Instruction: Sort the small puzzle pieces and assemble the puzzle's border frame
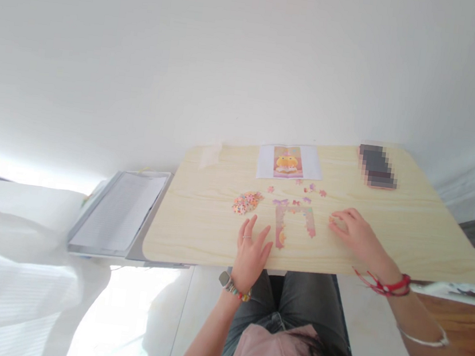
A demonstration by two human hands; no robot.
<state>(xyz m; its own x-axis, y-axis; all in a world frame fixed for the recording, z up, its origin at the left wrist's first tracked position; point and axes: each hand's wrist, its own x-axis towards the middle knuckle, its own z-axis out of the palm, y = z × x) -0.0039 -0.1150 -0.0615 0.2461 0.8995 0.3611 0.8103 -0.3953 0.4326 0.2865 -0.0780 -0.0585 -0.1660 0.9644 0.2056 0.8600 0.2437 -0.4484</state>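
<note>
- Head view: a light wooden table (408, 233) is seen from above, with a person's lap in grey trousers at its near edge.
- The left hand (251, 251) is laid flat on the tabletop near the near edge, fingers spread and open, nothing gripped; a ring is worn on one finger and a beaded bracelet with a watch at the wrist.
- The left hand's fingertips are placed just beside the left leg of the partly assembled jigsaw frame (291, 220), an arch-shaped strip of joined pink pieces in the middle of the table.
- The right hand (354, 231) is rested palm down to the right of the frame, fingers loosely curled over the tabletop; whether a piece is held beneath them cannot be told. A red cord bracelet is worn at the wrist.
- A heap of loose puzzle pieces (247, 202) is piled to the left of the frame, farther than the left hand.
- A few scattered pieces (310, 190) are spread just beyond the frame.
- A reference picture (288, 162) is laid at the far edge.
- A blurred dark phone (376, 166) is set at the far right.
</note>
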